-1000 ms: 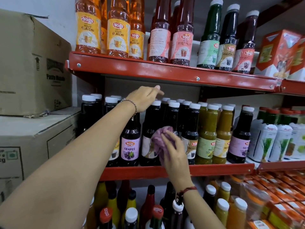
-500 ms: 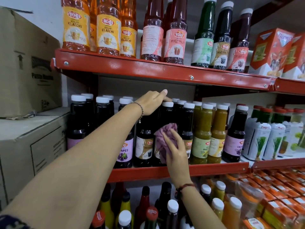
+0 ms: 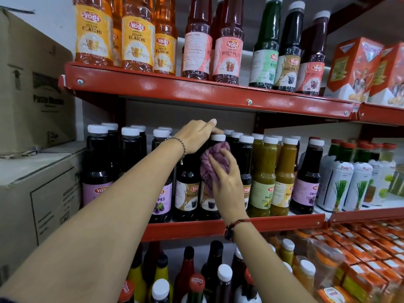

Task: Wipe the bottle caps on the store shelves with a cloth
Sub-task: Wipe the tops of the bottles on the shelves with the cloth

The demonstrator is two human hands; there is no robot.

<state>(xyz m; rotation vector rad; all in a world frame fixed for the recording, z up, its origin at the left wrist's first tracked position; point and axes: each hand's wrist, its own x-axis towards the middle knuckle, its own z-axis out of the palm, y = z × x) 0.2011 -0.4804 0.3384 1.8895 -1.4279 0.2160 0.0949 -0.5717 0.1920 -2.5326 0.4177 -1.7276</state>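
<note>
Dark syrup bottles with white caps stand in rows on the middle red shelf (image 3: 196, 228). My left hand (image 3: 196, 135) reaches over them and curls around the neck of a dark bottle, just left of its white cap (image 3: 218, 137). My right hand (image 3: 226, 178) holds a bunched purple cloth (image 3: 208, 165) pressed against the shoulder of that same bottle, right below the cap. More white caps (image 3: 246, 138) run to the right, atop dark and green-yellow bottles (image 3: 263, 178).
Tall Yogi bottles (image 3: 135, 33) line the upper red shelf (image 3: 207, 90), close above my left hand. Cardboard boxes (image 3: 32, 84) are stacked at the left. Sauce bottles (image 3: 223, 278) and orange cartons (image 3: 371, 243) fill the bottom level. White Mapro bottles (image 3: 341, 182) stand at the right.
My right hand has lifted the cloth from mid-bottle height up to just below the cap. My left hand has shifted right along the row and stays at the same bottle's neck.
</note>
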